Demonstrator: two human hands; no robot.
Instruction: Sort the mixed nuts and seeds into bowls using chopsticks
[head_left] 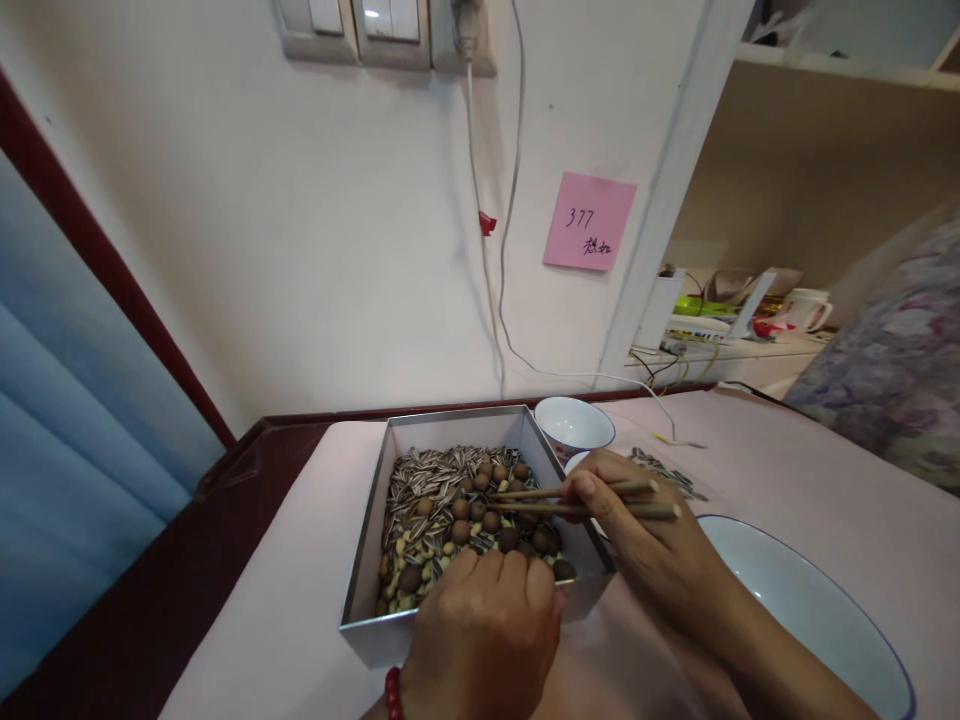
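Note:
A silver-rimmed box [457,430] stands on the table, holding striped sunflower seeds [427,465], round brown balls like dried longans [460,532] and pale yellow-green beans or nuts [405,548]. My left hand [487,630], with a red bead bracelet, curls its fingers over the box's front wall. Wooden chopsticks [540,508] are gripped in my right hand [660,540], at the box's right side. Their tips reach among the brown balls near the middle; whether they pinch anything is too small to tell. My left hand hides part of the front contents.
Behind the box's right corner stands a small white bowl [574,425]; another bowl [576,462] is mostly hidden by my right hand. Loose sunflower seeds [671,475] lie beyond that hand. A large blue-rimmed bowl [802,610] sits right. A white cable [600,375] trails onto the table.

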